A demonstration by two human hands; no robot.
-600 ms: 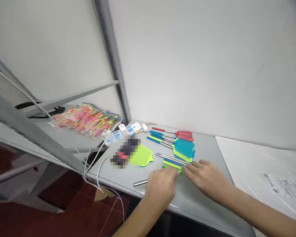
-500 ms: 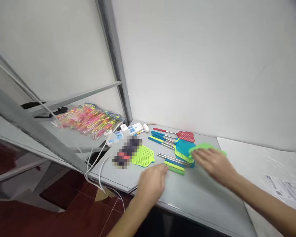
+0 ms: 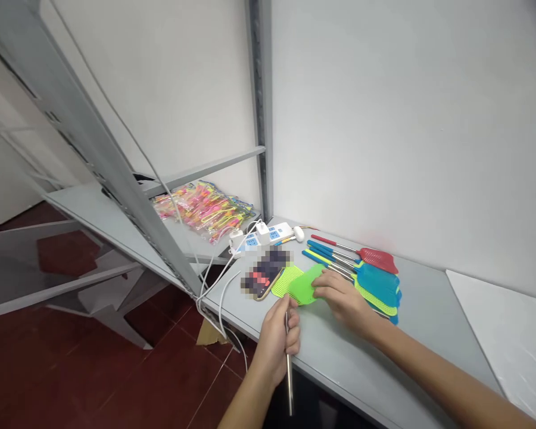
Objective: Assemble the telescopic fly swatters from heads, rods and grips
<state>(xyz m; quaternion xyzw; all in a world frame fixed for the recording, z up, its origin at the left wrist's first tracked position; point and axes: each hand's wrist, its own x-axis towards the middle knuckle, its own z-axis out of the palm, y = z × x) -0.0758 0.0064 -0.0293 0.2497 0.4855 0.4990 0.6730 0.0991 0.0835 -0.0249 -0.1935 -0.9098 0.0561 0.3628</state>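
Note:
My left hand [image 3: 279,333] is closed around a thin metal rod [image 3: 289,387] that points down past the table's front edge. At the top of that hand is a bright green fly swatter head [image 3: 306,287], its join with the rod covered by my fingers. My right hand [image 3: 342,298] has its bent fingers on the right edge of the green head. Behind it lies a yellow-green swatter head [image 3: 286,281] on the table. To the right are a red fly swatter [image 3: 377,259], several blue ones with a blue head [image 3: 377,283] on top, and a yellow-green head [image 3: 375,300].
A partly pixelated phone [image 3: 268,274] lies left of the swatters. Behind it are a power strip [image 3: 279,231] with chargers and white cables. Bagged colourful items [image 3: 205,208] rest on the shelf beyond the metal post [image 3: 261,107]. A white sheet [image 3: 509,322] covers the table's right side.
My right hand has brought the green swatter head leftward to my left hand. The left hand now grips a metal rod. The view has turned left.

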